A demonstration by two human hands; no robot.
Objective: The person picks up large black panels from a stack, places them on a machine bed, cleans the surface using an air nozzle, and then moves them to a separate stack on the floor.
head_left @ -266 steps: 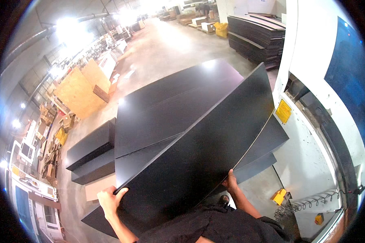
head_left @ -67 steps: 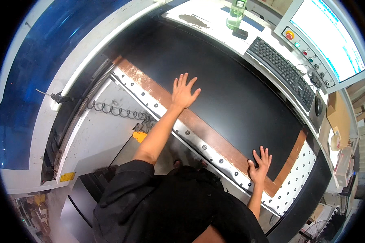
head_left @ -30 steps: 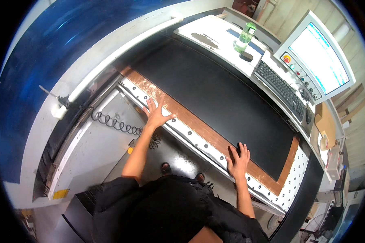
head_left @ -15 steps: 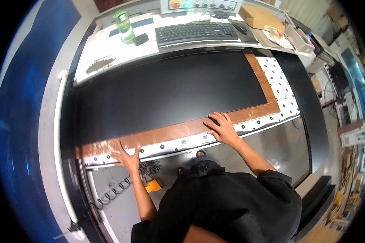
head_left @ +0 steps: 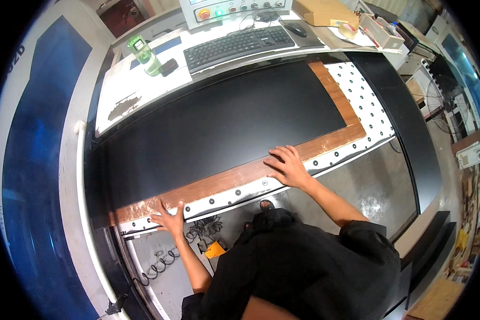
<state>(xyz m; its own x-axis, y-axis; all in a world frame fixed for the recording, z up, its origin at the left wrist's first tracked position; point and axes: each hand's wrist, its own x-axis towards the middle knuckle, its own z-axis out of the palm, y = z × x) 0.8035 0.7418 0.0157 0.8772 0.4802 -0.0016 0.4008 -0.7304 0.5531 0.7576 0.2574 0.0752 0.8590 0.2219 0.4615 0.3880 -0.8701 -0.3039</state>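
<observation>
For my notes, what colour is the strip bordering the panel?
The strip is brown woodgrain, clearest in the head view.

Shiny grey floor (head_left: pixel 376 184), white desk (head_left: pixel 124 82); far right, blurred clutter (head_left: pixel 468 213), perhaps timber

Large dark characters (head_left: pixel 16 58) on white machine housing (head_left: pixel 72 101), upper left, tilted, partly lost at dark picture rim. Second, fainter line of small lettering (head_left: pixel 0 213) lower on same housing, running along its edge, too small to make out. Small pale label (head_left: pixel 336 23) on side of cardboard box (head_left: pixel 317 12), print illegible. Key legends on black keyboard (head_left: pixel 240 47) too small to read. Markings beside buttons on grey control panel (head_left: pixel 234 10) likewise unreadable.
</observation>
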